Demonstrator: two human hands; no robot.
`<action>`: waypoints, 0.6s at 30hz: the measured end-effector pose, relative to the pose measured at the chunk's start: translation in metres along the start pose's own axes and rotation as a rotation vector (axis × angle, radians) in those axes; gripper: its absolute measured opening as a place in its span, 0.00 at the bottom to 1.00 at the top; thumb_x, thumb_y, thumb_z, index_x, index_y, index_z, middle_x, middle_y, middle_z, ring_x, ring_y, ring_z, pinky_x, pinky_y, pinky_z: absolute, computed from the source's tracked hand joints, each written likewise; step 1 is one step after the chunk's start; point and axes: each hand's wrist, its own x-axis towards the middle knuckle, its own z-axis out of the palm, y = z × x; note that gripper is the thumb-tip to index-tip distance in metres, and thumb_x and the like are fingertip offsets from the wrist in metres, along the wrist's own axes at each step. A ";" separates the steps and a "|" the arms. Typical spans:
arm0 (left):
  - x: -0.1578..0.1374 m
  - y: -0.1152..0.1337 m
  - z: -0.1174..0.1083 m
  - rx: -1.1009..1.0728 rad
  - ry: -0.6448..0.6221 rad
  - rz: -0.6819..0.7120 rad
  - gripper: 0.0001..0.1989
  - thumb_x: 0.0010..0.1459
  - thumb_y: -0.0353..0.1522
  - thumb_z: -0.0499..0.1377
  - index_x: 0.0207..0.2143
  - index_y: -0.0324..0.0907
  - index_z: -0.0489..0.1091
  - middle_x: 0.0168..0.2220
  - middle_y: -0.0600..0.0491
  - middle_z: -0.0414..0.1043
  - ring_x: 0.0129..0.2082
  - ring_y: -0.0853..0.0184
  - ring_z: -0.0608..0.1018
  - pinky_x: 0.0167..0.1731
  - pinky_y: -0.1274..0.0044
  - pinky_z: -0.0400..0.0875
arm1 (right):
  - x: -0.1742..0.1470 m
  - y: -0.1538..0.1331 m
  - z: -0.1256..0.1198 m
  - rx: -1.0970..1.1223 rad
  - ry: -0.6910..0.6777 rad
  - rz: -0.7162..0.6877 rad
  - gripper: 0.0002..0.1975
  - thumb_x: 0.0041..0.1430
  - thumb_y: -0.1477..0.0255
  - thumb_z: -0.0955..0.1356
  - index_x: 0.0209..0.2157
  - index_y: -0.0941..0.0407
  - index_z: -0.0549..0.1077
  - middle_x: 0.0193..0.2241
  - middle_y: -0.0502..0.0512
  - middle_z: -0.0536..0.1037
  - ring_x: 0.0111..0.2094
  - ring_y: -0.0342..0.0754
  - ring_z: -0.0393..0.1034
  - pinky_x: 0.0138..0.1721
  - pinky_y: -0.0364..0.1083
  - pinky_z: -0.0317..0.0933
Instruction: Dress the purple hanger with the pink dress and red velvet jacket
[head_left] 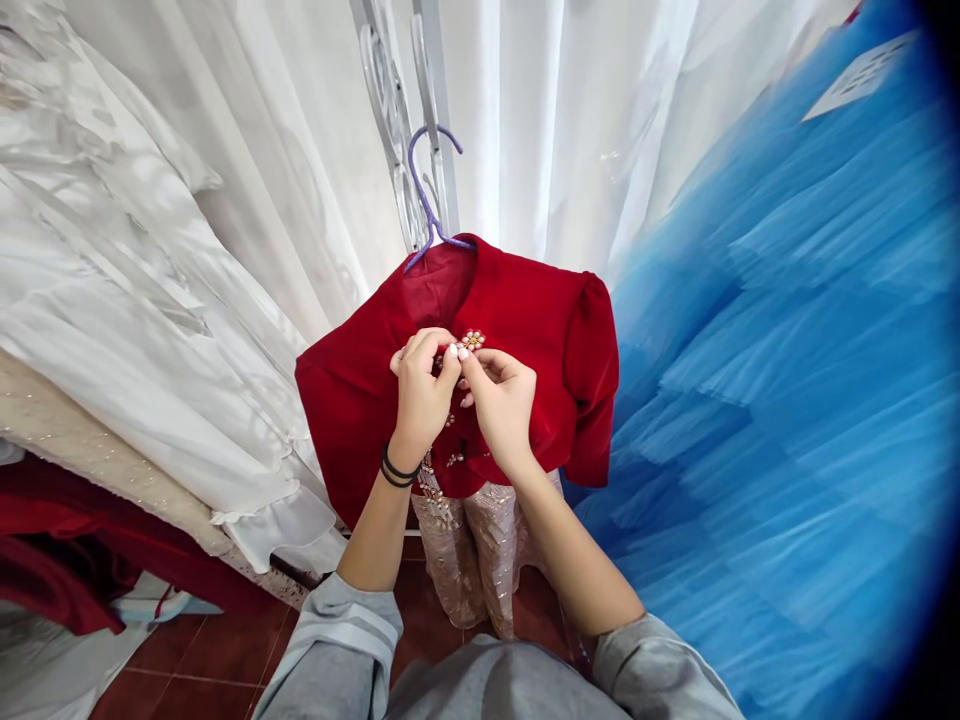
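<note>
A red velvet jacket with short puffed sleeves hangs on a purple hanger. Both of my hands meet at its front, fingertips and thumbs pinched together near the neckline. My left hand and my right hand are closed on the jacket's front fastening, most of which their fingers hide. Just above the thumbs shows a flower-shaped ornament with pale beads. Lower down the front are more small beaded fastenings, and a beaded tassel dangles beneath my left wrist.
A pale pink shiny skirt hangs below the jacket. Blue layered tulle fills the right side. White garments hang at left, with red cloth below. A white metal rack stands before white curtains.
</note>
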 end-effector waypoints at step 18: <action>0.005 -0.019 -0.005 0.054 -0.200 0.029 0.11 0.64 0.31 0.45 0.32 0.43 0.66 0.38 0.54 0.73 0.43 0.64 0.72 0.48 0.71 0.54 | 0.021 -0.001 -0.006 0.131 -0.281 0.185 0.11 0.50 0.69 0.68 0.19 0.55 0.65 0.15 0.45 0.61 0.16 0.36 0.48 0.17 0.40 0.40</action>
